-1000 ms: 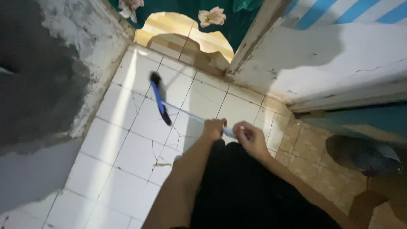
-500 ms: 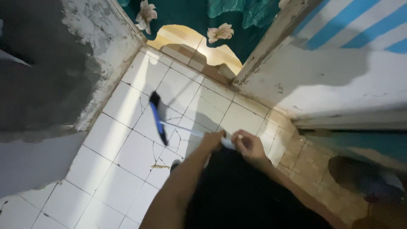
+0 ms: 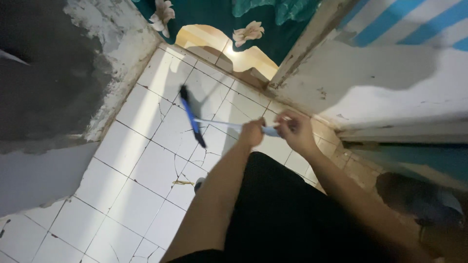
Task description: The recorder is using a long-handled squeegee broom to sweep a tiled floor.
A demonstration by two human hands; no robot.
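Note:
Both of my hands grip the pale handle (image 3: 219,123) of a long floor wiper. My left hand (image 3: 252,132) holds it lower down, and my right hand (image 3: 294,128) holds the upper end. The wiper's blue and black head (image 3: 191,116) rests on the white cracked floor tiles (image 3: 151,160), lying slantwise in front of me. My black clothing (image 3: 287,209) fills the lower middle of the view.
A rough grey and white wall (image 3: 53,87) stands at the left. A green curtain with pale flowers (image 3: 243,19) hangs over the doorway at the top. A white wall with blue stripes (image 3: 390,73) is at the right, with beige tiles (image 3: 336,160) below.
My hands have risen and moved forward along the handle, and the wiper head has shifted slightly up and right over the tiles. The view has tilted a little.

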